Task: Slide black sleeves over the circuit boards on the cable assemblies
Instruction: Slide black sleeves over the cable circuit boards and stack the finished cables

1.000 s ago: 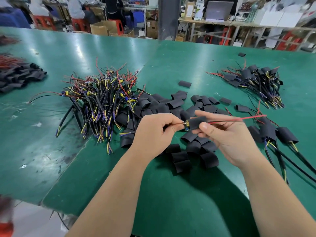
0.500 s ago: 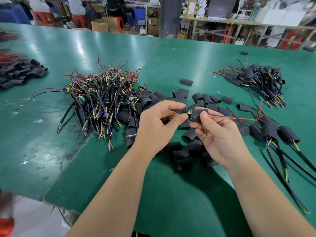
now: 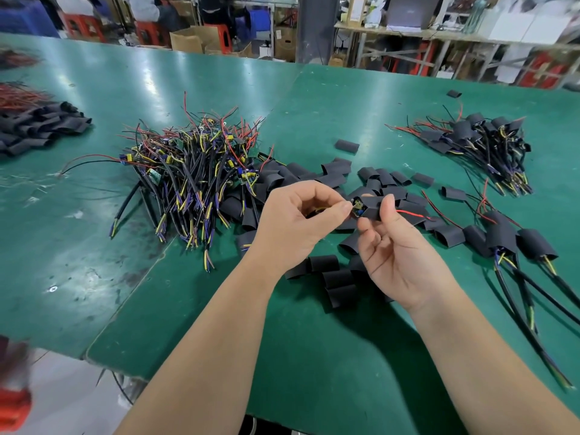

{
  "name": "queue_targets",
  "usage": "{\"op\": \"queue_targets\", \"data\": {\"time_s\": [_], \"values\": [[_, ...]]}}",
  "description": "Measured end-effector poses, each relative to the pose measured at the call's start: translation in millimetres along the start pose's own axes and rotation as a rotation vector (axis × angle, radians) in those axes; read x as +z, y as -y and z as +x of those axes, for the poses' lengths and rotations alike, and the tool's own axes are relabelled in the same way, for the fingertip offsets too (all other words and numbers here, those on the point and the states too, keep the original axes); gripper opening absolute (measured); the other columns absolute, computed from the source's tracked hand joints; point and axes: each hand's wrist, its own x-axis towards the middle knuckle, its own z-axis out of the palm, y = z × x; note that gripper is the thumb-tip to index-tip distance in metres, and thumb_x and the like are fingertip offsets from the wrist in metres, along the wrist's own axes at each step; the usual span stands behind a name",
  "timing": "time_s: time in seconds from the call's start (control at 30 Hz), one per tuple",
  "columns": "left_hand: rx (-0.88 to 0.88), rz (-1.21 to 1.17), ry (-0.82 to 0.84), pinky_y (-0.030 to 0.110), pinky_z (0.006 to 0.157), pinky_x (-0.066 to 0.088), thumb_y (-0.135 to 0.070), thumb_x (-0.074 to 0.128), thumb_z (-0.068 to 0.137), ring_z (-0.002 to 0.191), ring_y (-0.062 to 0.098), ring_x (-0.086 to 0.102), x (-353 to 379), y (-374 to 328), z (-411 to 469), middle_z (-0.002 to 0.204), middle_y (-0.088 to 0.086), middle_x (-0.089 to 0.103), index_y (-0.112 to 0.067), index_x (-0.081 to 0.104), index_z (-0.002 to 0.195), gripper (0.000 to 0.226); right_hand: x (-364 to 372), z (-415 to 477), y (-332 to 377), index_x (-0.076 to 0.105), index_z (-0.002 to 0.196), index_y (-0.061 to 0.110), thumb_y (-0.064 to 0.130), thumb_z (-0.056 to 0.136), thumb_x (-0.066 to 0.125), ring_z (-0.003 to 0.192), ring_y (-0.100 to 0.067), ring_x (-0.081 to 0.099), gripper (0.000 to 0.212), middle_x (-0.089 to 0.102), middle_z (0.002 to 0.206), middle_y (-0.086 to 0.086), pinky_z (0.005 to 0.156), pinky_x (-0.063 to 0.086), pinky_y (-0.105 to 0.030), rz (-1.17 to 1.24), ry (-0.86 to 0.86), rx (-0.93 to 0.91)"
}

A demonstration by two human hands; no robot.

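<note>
Above loose sleeves [image 3: 339,279], left hand [image 3: 292,221] pinches board [image 3: 357,207], right hand [image 3: 398,249] sleeve [image 3: 374,205].

- A green table [image 3: 314,356] carries everything.
- A tangled heap of bare cables [image 3: 194,174] lies left of centre.
- Loose black sleeves [image 3: 335,171] are scattered just beside that heap.
- Sleeved cables [image 3: 480,142] lie far right, with a second sleeved batch [image 3: 502,237] nearer.
- Another sleeve pile [image 3: 40,127] sits far left.

Short black tubular sleeve [image 3: 373,206] partly over small blue-and-yellow-studded circuit board [image 3: 357,209]; thin red wire [image 3: 408,213] trailing right; raised above mid-bench.
</note>
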Motion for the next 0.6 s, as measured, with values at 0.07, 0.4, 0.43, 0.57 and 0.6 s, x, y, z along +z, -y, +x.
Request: {"op": "queue_targets", "data": {"time_s": [0.07, 0.4, 0.43, 0.57, 0.6], "values": [[-0.006, -0.009, 0.002, 0.015, 0.05, 0.04, -0.008, 0.07, 0.081, 0.053, 0.002, 0.049, -0.4, 0.7, 0.2, 0.066, 0.002, 0.065, -0.019, 0.067, 0.07, 0.016, -0.3, -0.1, 0.0, 0.06, 0.073, 0.009, 0.034, 0.069, 0.066, 0.052, -0.002, 0.062, 0.026, 0.063, 0.055, -0.001, 0.051, 0.049, -0.01, 0.001, -0.013, -0.001], [0.001, 0.007, 0.001, 0.014, 0.055, 0.044, -0.008, 0.07, 0.077, 0.057, 0.001, 0.055, -6.8, 5.9, 1.3, 0.063, -0.013, 0.066, -0.022, 0.069, 0.072, 0.014, -7.7, -0.8, 4.0, 0.07, 0.104, 0.01, 0.028, 0.083, 0.055, 0.076, -0.014, 0.069, 0.032, 0.073, 0.103, -0.003, 0.065, 0.053, -0.021, -0.315, 0.222, -0.158], [0.002, 0.018, 0.014, 0.014, 0.056, 0.044, -0.005, 0.071, 0.078, 0.057, 0.0, 0.054, -7.0, 6.8, 1.3, 0.062, -0.013, 0.065, -0.021, 0.069, 0.073, 0.017, -7.6, -1.2, 4.7, 0.07, 0.104, 0.011, 0.028, 0.083, 0.056, 0.076, -0.015, 0.069, 0.031, 0.073, 0.102, -0.005, 0.065, 0.053, -0.022, -0.322, 0.223, -0.161], [-0.003, 0.121, 0.039, 0.014, 0.057, 0.042, -0.004, 0.075, 0.078, 0.055, 0.001, 0.054, -5.2, 8.6, 1.4, 0.062, -0.013, 0.065, -0.024, 0.064, 0.071, 0.024, -3.0, -4.0, 4.5, 0.074, 0.096, 0.017, 0.024, 0.078, 0.062, 0.075, -0.017, 0.066, 0.024, 0.072, 0.104, 0.003, 0.064, 0.051, -0.025, -0.324, 0.199, -0.187], [0.007, 0.128, 0.023, 0.015, 0.059, 0.043, -0.006, 0.076, 0.077, 0.056, 0.002, 0.056, -4.1, 8.9, 0.6, 0.064, -0.011, 0.067, -0.023, 0.062, 0.071, 0.023, -1.6, -3.8, 2.6, 0.071, 0.103, 0.017, 0.02, 0.075, 0.064, 0.075, -0.017, 0.065, 0.029, 0.072, 0.096, 0.002, 0.066, 0.052, -0.026, -0.317, 0.185, -0.188]]}}
